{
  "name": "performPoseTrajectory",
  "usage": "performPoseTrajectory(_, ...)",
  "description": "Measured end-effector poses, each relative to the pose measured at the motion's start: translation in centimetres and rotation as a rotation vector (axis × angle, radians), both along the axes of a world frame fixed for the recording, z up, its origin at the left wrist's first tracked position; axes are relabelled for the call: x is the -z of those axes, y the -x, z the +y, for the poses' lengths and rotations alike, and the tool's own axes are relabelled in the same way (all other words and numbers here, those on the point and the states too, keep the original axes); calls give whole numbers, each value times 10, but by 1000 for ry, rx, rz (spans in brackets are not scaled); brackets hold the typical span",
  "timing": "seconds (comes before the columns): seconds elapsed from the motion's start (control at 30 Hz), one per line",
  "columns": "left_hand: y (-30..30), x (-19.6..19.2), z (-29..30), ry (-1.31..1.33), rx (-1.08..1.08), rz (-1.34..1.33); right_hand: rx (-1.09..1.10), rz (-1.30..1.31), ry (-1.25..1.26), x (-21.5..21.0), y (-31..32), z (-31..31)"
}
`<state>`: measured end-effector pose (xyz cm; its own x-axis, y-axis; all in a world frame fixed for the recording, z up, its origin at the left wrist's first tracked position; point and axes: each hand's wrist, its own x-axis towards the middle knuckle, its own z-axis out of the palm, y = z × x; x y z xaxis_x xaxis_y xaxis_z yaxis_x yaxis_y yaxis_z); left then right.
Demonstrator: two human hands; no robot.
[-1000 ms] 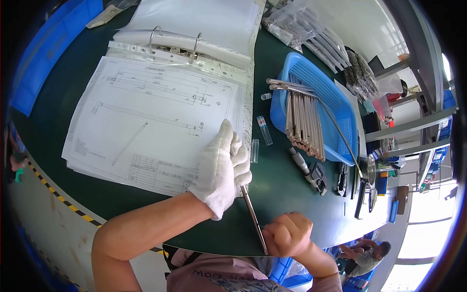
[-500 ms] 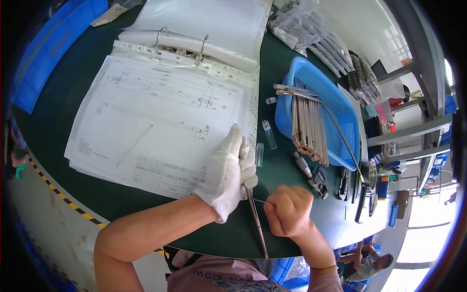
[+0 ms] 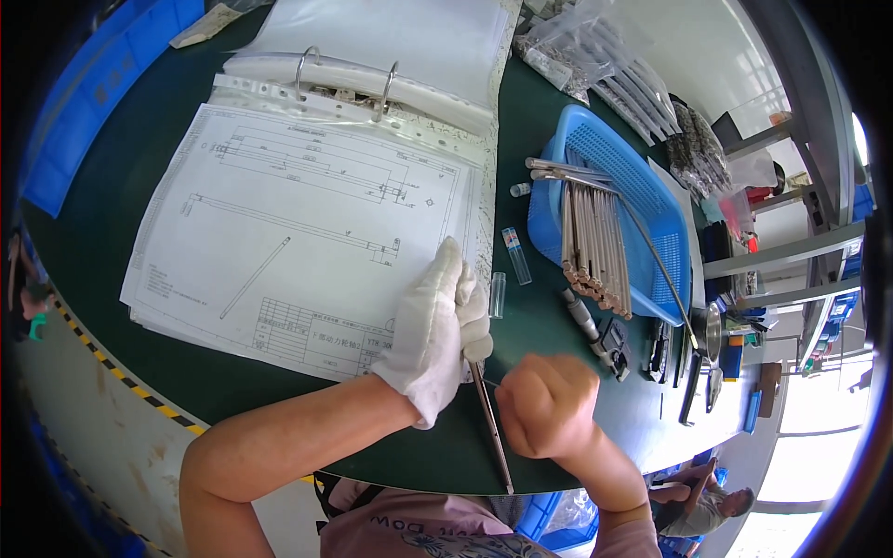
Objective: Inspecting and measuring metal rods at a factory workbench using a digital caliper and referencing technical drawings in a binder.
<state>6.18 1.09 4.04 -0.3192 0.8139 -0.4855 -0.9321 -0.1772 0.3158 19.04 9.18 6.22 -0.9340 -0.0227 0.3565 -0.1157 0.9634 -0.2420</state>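
Clasping a rod (image 3: 489, 418) by its far end over the table (image 3: 419, 460), seemingly for steadiness, the gloved left hand (image 3: 428, 330) faces a right hand (image 3: 551, 405) fisted around a thin pin (image 3: 492, 383) beside the rod.

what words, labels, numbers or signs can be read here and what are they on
Wording located, not copied out:
Drawing: larger characters in the title block partly readable; dimensions and small notes too small.
Shirt: dark lettering, partly readable.
Tube: coloured marking, too small to read.
Floor tape: yellow and black stripes, no words visible.
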Motion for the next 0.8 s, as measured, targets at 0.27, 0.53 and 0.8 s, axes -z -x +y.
performPoseTrajectory(0.27,2,-12,-1,166,-23,-43,41,145,138,0,-14,6)
performPoseTrajectory(0.53,14,4,-7,-273,101,-105,151,190,355,17,-31,4)
performPoseTrajectory(0.8,17,14,-5,-408,175,-148,94,127,371,16,-21,1)
